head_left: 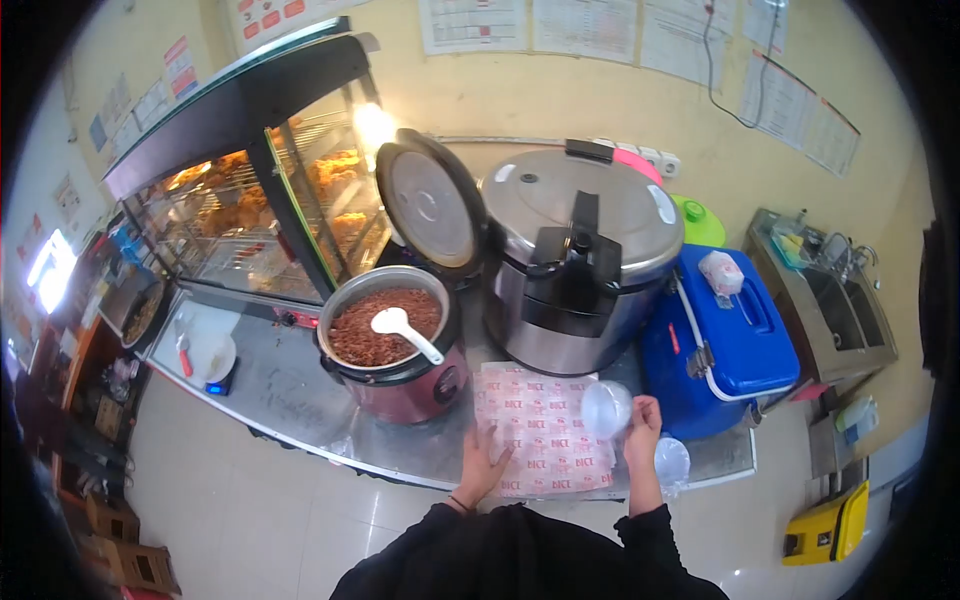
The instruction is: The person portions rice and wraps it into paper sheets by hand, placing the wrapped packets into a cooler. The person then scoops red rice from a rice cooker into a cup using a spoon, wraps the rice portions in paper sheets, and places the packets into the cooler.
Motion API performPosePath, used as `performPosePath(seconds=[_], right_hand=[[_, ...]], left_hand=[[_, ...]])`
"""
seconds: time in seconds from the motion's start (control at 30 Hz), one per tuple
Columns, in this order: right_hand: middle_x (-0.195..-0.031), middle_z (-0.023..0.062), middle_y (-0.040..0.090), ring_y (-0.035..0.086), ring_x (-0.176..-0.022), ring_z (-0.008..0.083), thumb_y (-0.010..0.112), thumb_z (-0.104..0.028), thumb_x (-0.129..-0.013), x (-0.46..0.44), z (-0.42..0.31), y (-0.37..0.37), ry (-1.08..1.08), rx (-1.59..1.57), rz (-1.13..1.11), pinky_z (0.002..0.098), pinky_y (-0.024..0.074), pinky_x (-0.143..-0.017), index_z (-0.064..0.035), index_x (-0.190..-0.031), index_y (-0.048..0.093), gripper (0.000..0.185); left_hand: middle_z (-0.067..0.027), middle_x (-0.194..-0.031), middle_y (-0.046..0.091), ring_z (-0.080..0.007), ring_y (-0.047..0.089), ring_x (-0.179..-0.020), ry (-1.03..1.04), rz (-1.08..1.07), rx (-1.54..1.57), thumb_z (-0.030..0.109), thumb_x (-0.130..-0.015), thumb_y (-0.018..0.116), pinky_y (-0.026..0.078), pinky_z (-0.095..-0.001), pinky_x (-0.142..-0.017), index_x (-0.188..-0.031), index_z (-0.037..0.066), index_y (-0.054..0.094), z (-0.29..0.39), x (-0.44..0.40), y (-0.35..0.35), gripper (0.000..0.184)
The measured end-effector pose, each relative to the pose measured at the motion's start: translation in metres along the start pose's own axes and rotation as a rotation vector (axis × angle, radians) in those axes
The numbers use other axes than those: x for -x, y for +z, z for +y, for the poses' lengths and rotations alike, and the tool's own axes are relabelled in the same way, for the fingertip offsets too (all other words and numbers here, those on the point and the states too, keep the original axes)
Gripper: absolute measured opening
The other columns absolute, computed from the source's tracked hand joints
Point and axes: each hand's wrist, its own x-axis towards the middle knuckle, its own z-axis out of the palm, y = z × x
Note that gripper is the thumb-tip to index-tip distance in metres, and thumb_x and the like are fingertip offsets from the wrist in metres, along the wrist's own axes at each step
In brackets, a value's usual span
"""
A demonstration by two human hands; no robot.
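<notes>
My left hand (483, 465) lies with its fingers spread at the left front edge of a stack of printed wrapping paper (535, 440), touching it. Over the right side of the paper is a small whitish translucent bowl (606, 410). The curled fingers of my right hand (643, 430) meet the bowl's right rim. Just right of that hand, a clear plastic bowl (672, 462) sits near the counter's front edge. An open rice cooker (405, 385) full of reddish-brown rice stands to the left, a white rice paddle (405, 332) resting on the rice.
A large closed steel rice cooker (570, 310) stands behind the paper, beside a blue cooler box (720, 330) with a wrapped bundle (722, 273) on its lid. At left are a lit display cabinet (250, 210) of fried food and a small scale (218, 385). A sink (840, 310) is far right.
</notes>
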Motion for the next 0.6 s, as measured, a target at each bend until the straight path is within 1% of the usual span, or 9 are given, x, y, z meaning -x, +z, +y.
performPosePath(seconds=[0.03, 0.1, 0.13, 0.17, 0.27, 0.33, 0.4, 0.47, 0.6], right_hand=[[-0.083, 0.0030, 0.053, 0.053, -0.075, 0.0172, 0.047, -0.009, -0.087, 0.000, 0.014, 0.006, 0.118, -0.260, -0.132, 0.0319, 0.0443, -0.069, -0.0092, -0.093, 0.054, 0.009], [-0.085, 0.0029, 0.054, 0.055, -0.078, 0.0190, 0.046, -0.009, -0.087, 0.033, -0.040, 0.076, 0.757, -0.472, -0.045, 0.0352, 0.0452, -0.069, -0.0078, -0.096, 0.054, 0.012], [-0.085, 0.0048, 0.054, 0.054, -0.079, 0.0208, 0.048, -0.009, -0.085, 0.039, -0.034, 0.099, 0.549, -0.232, -0.218, 0.0356, 0.0445, -0.070, -0.0071, -0.095, 0.055, 0.013], [-0.084, 0.0066, 0.054, 0.054, -0.080, 0.0226, 0.049, -0.008, -0.083, 0.046, -0.025, 0.117, 0.326, 0.000, -0.380, 0.0359, 0.0438, -0.070, -0.0064, -0.095, 0.055, 0.013], [-0.083, 0.0121, 0.053, 0.052, -0.083, 0.0281, 0.054, -0.005, -0.076, 0.062, -0.006, 0.160, -0.438, 0.664, -0.773, 0.0370, 0.0417, -0.072, -0.0042, -0.092, 0.057, 0.016], [-0.080, 0.0117, 0.051, 0.049, -0.080, 0.0282, 0.058, -0.013, -0.074, 0.046, -0.049, 0.216, -0.816, 0.732, -0.515, 0.0366, 0.0390, -0.069, -0.0069, -0.087, 0.059, 0.014], [-0.080, 0.0097, 0.051, 0.046, -0.078, 0.0263, 0.056, -0.017, -0.077, 0.021, -0.057, 0.265, -0.941, 0.737, -0.623, 0.0362, 0.0367, -0.068, -0.0077, -0.085, 0.060, 0.013], [-0.086, 0.0091, 0.054, 0.047, -0.085, 0.0271, 0.054, -0.025, -0.079, 0.005, -0.047, 0.308, -0.909, 1.135, -0.667, 0.0344, 0.0369, -0.074, -0.0071, -0.085, 0.062, 0.021], [-0.083, 0.0136, 0.059, 0.055, -0.085, 0.0285, 0.056, -0.029, -0.076, -0.030, -0.009, 0.347, -0.647, 1.395, -0.885, 0.0365, 0.0425, -0.073, -0.0048, -0.077, 0.062, 0.025]], left_hand=[[-0.0247, -0.134, 0.023, -0.0388, 0.020, -0.126, -0.029, 0.048, -0.035, 0.043, -0.082, 0.049, 0.017, -0.0465, -0.102, -0.126, 0.009, 0.038, 0.005, -0.001, -0.014, 0.057], [-0.0184, -0.136, 0.022, -0.0345, 0.019, -0.127, -0.063, -0.018, 0.694, 0.042, -0.084, 0.045, 0.017, -0.0480, -0.101, -0.127, 0.007, 0.035, 0.018, -0.002, -0.031, 0.056], [-0.0153, -0.137, 0.022, -0.0324, 0.018, -0.128, -0.064, -0.054, 1.061, 0.042, -0.086, 0.043, 0.018, -0.0487, -0.101, -0.127, 0.007, 0.034, 0.028, 0.001, -0.038, 0.055], [-0.0117, -0.137, 0.026, -0.0289, 0.027, -0.124, -0.279, -0.186, 1.507, 0.057, -0.083, 0.035, 0.018, -0.0466, -0.102, -0.130, 0.011, 0.033, 0.042, 0.001, -0.049, 0.065], [-0.0137, -0.133, 0.032, -0.0324, 0.032, -0.121, -0.438, -0.084, 1.829, 0.060, -0.084, 0.023, 0.026, -0.0540, -0.097, -0.130, 0.012, 0.030, 0.051, 0.010, -0.102, 0.066], [-0.0146, -0.128, 0.038, -0.0360, 0.038, -0.116, -0.414, -0.038, 1.990, 0.063, -0.082, 0.024, 0.029, -0.0580, -0.093, -0.130, 0.012, 0.030, 0.041, 0.015, -0.125, 0.070], [-0.0150, -0.128, 0.038, -0.0380, 0.038, -0.116, -0.338, -0.004, 2.048, 0.062, -0.082, 0.025, 0.029, -0.0592, -0.092, -0.130, 0.011, 0.030, 0.026, 0.026, -0.139, 0.070], [-0.0190, -0.131, 0.033, -0.0389, 0.035, -0.117, -0.316, 0.036, 2.093, 0.066, -0.079, 0.026, 0.034, -0.0569, -0.088, -0.131, 0.013, 0.029, 0.008, 0.032, -0.148, 0.074], [-0.0176, -0.132, 0.031, -0.0390, 0.035, -0.117, -0.284, 0.187, 2.029, 0.062, -0.082, 0.026, 0.037, -0.0553, -0.088, -0.133, 0.013, 0.025, -0.026, 0.041, -0.163, 0.070]])
